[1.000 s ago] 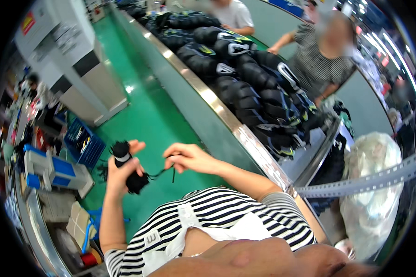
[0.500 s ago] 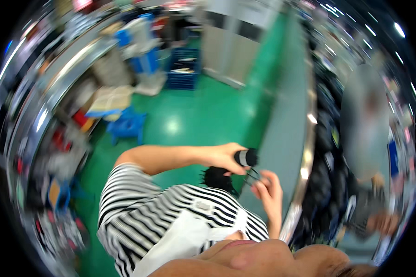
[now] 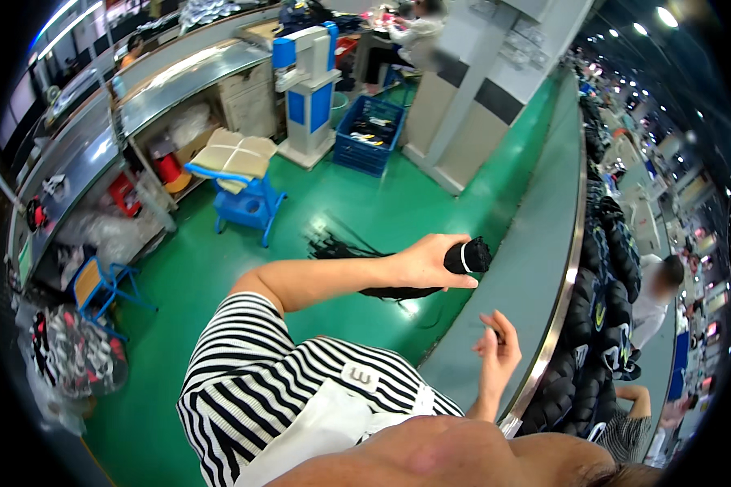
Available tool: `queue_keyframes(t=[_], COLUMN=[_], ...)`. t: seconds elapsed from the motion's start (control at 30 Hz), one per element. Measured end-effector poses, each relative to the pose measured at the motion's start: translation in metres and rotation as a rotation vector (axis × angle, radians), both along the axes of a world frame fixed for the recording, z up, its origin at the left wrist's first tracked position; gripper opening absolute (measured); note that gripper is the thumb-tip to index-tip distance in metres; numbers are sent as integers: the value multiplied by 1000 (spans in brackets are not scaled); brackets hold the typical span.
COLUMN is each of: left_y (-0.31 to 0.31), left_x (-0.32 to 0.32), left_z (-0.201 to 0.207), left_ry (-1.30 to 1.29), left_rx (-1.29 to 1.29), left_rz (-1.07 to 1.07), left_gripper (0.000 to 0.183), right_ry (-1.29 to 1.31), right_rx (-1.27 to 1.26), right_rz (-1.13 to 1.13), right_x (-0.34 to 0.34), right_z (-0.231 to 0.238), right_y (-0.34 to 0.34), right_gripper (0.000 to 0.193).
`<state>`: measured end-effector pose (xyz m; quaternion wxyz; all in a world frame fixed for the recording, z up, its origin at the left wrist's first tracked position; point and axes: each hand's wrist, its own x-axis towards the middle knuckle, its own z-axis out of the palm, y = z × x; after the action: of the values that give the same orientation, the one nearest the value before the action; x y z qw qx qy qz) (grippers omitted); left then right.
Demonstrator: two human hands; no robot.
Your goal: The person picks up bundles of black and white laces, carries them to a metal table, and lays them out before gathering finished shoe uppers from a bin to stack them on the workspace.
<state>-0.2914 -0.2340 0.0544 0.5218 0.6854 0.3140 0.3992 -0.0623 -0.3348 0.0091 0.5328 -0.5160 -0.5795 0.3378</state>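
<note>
My left hand [image 3: 427, 263] is closed around a bundle of black laces [image 3: 458, 258] with a white band near its end. The banded end sticks out to the right of my fist, over the edge of the grey work surface. Loose lace ends [image 3: 337, 245] fan out to the left behind my forearm, above the green floor, and more strands hang below it. Lower and to the right, my right hand [image 3: 498, 355] is raised over the grey surface, apart from the bundle. Its fingers are loosely bent and spread, and I make out nothing held in them.
Black shoes [image 3: 581, 325] line the far side of the metal-edged grey surface [image 3: 528, 243]. On the floor stand a blue stool [image 3: 248, 203] with folded material, a blue crate [image 3: 369, 134], a blue-and-white machine [image 3: 309, 97] and a pillar [image 3: 455, 105]. Co-workers sit farther off.
My right hand has come away from the laces and dropped lower. The left hand has moved the bundle up and right, and its strands now swing out to the left. My view has shifted.
</note>
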Motion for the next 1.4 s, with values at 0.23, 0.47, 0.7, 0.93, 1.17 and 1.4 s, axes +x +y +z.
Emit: queue_keyframes(t=[0.23, 0.47, 0.7, 0.93, 1.17, 1.4], left_y=[6, 47, 52, 32, 25, 68], left_x=[19, 38, 63, 152, 138, 92], left_z=[49, 80, 96, -7, -54, -39], left_ry=[-742, -694, -386, 165, 147, 37], left_rx=[-151, -7, 300, 475, 603, 323], left_rz=[-53, -93, 64, 140, -15, -329], left_gripper=[24, 17, 16, 47, 85, 102], right_ry=[-733, -764, -97, 105, -141, 43], right_rx=[324, -420, -435, 211, 251, 131], right_rz=[231, 256, -218, -341, -273, 154], right_x=[-60, -11, 49, 37, 45, 64], right_z=[-82, -230, -256, 17, 24, 69], right_y=[32, -16, -47, 13, 72, 70], right_gripper=[22, 32, 17, 60, 38, 36])
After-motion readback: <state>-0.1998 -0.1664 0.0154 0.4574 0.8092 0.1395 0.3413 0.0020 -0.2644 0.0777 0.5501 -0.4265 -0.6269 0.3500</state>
